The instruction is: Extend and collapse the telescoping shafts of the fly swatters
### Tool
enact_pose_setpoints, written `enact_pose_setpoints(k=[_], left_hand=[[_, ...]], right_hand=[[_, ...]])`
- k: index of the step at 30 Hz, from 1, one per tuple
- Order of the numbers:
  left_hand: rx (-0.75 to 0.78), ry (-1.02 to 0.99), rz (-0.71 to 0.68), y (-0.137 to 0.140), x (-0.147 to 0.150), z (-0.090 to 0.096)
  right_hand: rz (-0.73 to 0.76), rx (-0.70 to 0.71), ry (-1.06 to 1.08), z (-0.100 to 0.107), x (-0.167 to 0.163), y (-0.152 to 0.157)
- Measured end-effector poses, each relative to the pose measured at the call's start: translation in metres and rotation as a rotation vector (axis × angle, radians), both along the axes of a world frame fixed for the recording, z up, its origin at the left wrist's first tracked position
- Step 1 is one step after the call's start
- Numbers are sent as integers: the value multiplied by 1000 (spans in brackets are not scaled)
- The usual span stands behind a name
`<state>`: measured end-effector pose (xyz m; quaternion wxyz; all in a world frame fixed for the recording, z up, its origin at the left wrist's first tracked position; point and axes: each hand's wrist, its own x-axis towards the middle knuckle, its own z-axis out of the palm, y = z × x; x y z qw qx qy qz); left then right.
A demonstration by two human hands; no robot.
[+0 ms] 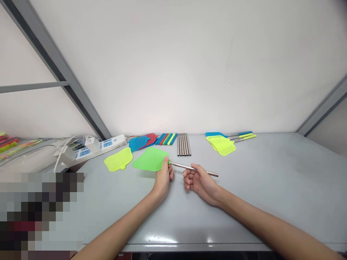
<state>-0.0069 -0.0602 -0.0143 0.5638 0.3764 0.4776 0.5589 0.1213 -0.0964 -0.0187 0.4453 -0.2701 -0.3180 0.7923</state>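
Observation:
My left hand (163, 175) grips a green fly swatter head (148, 159) near its neck, thumb on top. A metal telescopic rod (214, 174) runs from that neck to the right, and my right hand (202, 182) is closed around it, thumb along the top. The rod's far end sticks out bare past my right hand. Behind my hands lie a row of metal rods (184, 144) and a row of coloured handle grips (166, 139). A loose yellow swatter head (118, 159) lies left of the green one.
Blue swatter heads (138, 143) and red ones (153, 138) overlap at the back. Fly swatters with handles, yellow (222, 144) and blue (215, 134), lie back right. A white power strip (108, 143) with plugs and cables stands on the left. Metal frame posts flank the grey table (271, 173).

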Motion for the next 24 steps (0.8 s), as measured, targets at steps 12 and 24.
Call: enact_pose_setpoints(k=[12, 24], left_hand=[[39, -40, -102, -4, 0, 3], [157, 32, -115, -9, 3, 4]], right_hand=[[26, -9, 24, -1, 6, 1], [75, -74, 118, -4, 11, 3]])
